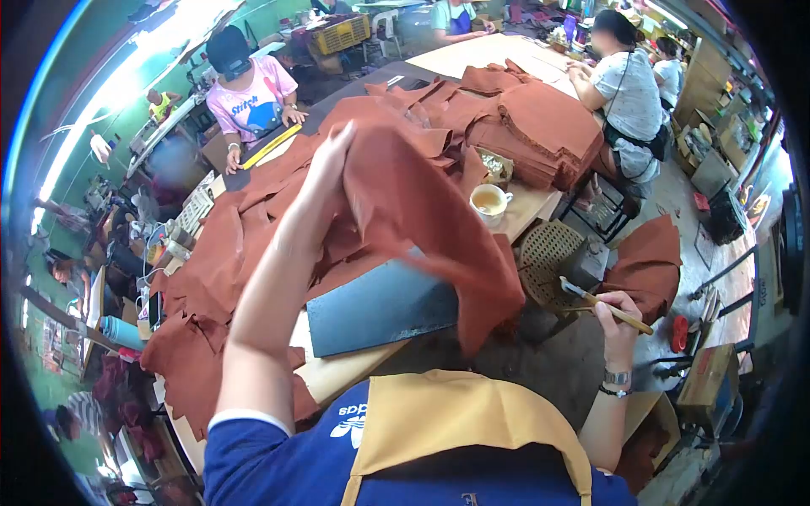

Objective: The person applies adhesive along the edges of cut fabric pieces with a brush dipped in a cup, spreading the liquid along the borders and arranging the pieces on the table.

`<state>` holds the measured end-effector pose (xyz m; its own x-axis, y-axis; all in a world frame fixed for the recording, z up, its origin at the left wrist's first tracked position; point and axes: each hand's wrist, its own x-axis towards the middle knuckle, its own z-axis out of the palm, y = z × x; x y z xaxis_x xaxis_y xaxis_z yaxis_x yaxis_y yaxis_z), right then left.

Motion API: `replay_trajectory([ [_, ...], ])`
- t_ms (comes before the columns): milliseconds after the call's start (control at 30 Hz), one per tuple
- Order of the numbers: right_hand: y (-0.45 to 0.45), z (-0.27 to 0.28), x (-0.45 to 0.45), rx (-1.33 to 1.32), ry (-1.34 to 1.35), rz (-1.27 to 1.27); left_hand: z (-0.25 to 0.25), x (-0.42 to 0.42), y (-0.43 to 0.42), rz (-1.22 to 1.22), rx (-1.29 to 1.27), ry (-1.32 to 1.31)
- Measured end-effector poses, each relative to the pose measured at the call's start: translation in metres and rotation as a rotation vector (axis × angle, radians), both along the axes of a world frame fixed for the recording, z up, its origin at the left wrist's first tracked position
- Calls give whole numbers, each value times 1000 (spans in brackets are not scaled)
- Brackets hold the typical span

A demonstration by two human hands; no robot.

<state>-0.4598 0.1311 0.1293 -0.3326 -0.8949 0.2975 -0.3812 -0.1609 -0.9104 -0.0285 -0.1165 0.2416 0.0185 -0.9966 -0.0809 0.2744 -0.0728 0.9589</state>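
Note:
My left hand point(336, 152) is raised over the table, its fingers against the edge of a reddish-brown sheet point(405, 190) that hangs down and curls to the right, partly blurred. My right hand point(618, 314) grips a brush point(624, 316) with a wooden handle, off the table's right side. Under the hanging sheet lies a dark blue-grey board point(380, 308). A white cup point(489, 202) with pale yellowish contents stands at the table's right edge, beyond the sheet. More brown pieces point(215, 261) cover the table to the left.
A thick brown stack point(540, 126) lies at the table's far right. A woven stool point(544, 257) and a draped brown piece point(645, 266) are at the right. A person in pink point(253, 97) works across the table; another in white point(629, 88) sits at the right.

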Motion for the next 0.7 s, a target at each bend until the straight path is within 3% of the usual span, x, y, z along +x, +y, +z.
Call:
replay_trajectory([
  [33, 0, -5, -6, 9, -23, -16, -5, 6, -56, 72, -80, -43],
  [67, 1, -11, -12, -9, -45, -8, 23, -5, -77, 150, -103, 15],
  [100, 1, -11, -11, -6, -38, -11, 8, 37, -187, 208, -284, -53],
  [167, 5, -7, -12, 6, -18, -29, 95, 21, -146, 398, -526, 180],
  [200, 5, -15, -19, 0, -12, -32, 113, 48, -176, 555, -630, 303],
  [267, 8, -20, -28, -16, 8, -49, 126, 68, -196, 692, -750, 396],
  [367, 10, -22, -40, -14, 20, -51, 114, 66, -110, 641, -826, 280],
  [400, 11, -22, -42, -10, 23, -52, 92, 42, -87, 755, -838, 380],
  [467, 8, -23, -42, 6, 3, -58, 24, 34, -88, 740, -779, 474],
  [567, -1, -30, -42, 42, -15, -30, -147, 31, -140, 698, -400, 579],
  [633, -12, -32, -38, 69, -20, 16, -185, 2, -106, 582, -238, 781],
  [700, -21, -34, -33, 56, 56, 31, -210, -17, -69, 534, 122, 629],
])
